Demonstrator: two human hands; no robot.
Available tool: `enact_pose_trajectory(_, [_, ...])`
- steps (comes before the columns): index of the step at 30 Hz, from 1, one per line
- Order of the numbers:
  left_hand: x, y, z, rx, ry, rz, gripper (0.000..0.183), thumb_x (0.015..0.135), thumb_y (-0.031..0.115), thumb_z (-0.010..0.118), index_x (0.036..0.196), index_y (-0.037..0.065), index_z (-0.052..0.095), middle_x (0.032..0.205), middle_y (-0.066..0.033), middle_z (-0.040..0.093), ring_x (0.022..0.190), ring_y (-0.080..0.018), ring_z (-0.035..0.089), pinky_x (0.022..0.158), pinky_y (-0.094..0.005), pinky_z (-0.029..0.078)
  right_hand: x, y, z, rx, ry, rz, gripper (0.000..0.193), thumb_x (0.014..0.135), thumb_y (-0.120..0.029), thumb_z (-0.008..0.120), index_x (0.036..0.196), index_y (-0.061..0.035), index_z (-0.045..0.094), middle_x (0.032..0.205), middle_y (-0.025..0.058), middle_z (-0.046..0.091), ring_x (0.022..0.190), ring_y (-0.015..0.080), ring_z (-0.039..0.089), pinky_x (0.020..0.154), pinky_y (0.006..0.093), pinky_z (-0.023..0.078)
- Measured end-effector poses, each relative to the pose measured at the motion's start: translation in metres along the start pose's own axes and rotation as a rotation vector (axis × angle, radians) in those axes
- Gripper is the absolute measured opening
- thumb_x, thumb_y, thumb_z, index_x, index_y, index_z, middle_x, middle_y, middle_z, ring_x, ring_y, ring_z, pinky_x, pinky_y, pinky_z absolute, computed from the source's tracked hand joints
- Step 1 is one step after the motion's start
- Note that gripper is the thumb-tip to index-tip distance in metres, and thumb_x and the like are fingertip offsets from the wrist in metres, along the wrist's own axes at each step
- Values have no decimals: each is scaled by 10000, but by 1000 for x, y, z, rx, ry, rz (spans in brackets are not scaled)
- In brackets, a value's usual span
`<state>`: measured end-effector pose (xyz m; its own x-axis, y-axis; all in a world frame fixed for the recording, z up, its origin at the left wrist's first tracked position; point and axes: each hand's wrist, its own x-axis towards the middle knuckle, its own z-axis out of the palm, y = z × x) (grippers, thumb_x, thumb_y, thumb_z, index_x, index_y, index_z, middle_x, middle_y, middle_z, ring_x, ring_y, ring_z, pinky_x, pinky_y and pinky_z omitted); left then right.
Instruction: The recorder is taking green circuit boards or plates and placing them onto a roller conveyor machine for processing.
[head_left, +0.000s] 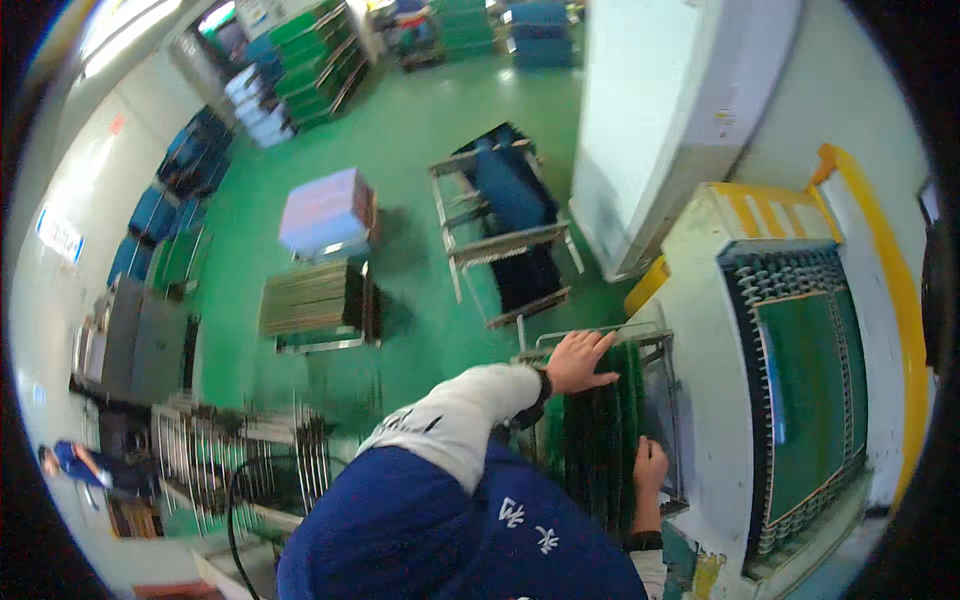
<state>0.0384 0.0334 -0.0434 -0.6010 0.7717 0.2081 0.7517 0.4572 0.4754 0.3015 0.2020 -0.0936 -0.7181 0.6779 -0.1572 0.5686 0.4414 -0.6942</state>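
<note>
A metal rack (668,400) in front of me holds a row of dark green flat panels (585,440) standing on edge. My left hand (583,362) reaches over their far end, its fingers spread and its thumb apart, lying on the top edges. My right hand (650,468) is lower down at the right side of the row. Its fingers are bent against the outermost green panel (628,400), partly out of sight. To the right, a machine conveyor (765,275) with rows of rollers carries a large green panel (805,400) lying flat.
Beyond my rack stands another metal rack (500,245) with dark panels. Further left are a cart of brown panels (312,298) and a purple-wrapped stack (325,212). Empty-looking slotted racks (240,450) stand at my left. A white pillar (640,130) rises near the conveyor; a person (85,465) is far left.
</note>
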Motion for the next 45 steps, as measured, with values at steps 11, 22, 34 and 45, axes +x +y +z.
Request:
enact_pose_trajectory(11, [-2,-9,10,-1,54,35,815,812,593,682,1385,53,473,1096,-130,598,1080,-312,568,973,-431,422,4,20,7,-88,12,-35,420,977,-373,596,867,26,671,745,206,645,683,361,615,651,451,454])
enact_pose_trajectory(22, [-11,-18,5,-148,26,35,857,813,523,712,1416,-20,434,1194,-170,574,1121,-344,540,975,-435,412,9,44,12,-143,-28,31,407,990,-315,580,836,60,611,703,162,572,667,247,511,639,411,410])
enact_pose_trajectory(34, [-3,-31,-8,-223,-172,89,878,845,484,712,1478,-6,351,1169,-181,578,1138,-359,549,969,-456,427,10,70,17,-314,125,145,491,927,-440,585,864,32,702,747,250,651,671,399,609,640,496,426])
enact_pose_trajectory(45, [10,-54,-24,-270,-293,166,840,878,502,665,1501,36,350,1092,-202,608,960,-385,616,835,-467,492,1,11,15,-214,217,319,436,832,-382,736,848,51,691,685,206,623,608,257,534,620,430,408])
